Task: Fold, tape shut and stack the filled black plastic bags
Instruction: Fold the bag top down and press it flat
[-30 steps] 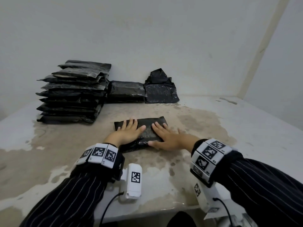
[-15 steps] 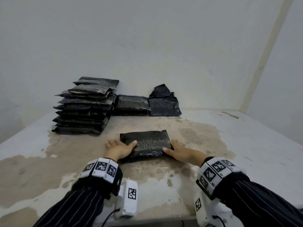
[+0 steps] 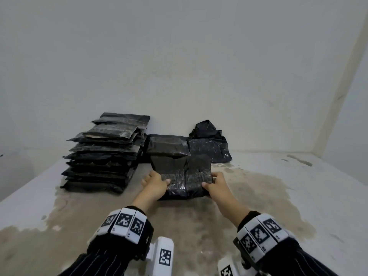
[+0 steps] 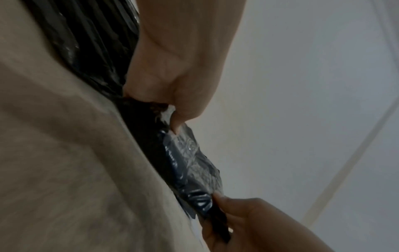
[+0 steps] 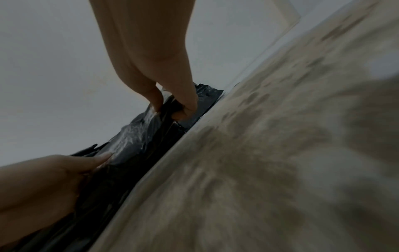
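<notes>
- a second ago both hands lay flat on top of the folded bag [image 3: 182, 176], pressing it to the table [image 3: 278, 206]; half a second ago they had slid to its two short ends
- now the left hand [image 3: 154, 183] grips the bag's left end, thumb on top and fingers curled under, and the right hand [image 3: 216, 185] grips the right end the same way
- the bag's far edge has come up and it sits nearer the back than before, its near edge close to or on the table; i judge the folding and taping done and the carry to a pile just starting
- left to right behind it: the tall stack [image 3: 105, 154] of finished bags, a low pile [image 3: 168, 149] of one or two, and an unfolded bag [image 3: 209, 144] with its neck standing up
- a glossy strip across the bag's top looks like clear tape, but glare and blur leave that unsure
- the fingers under the bag are hidden in the head view; the wrist views are dark and smeared
- which pile it is meant for cannot be told
</notes>
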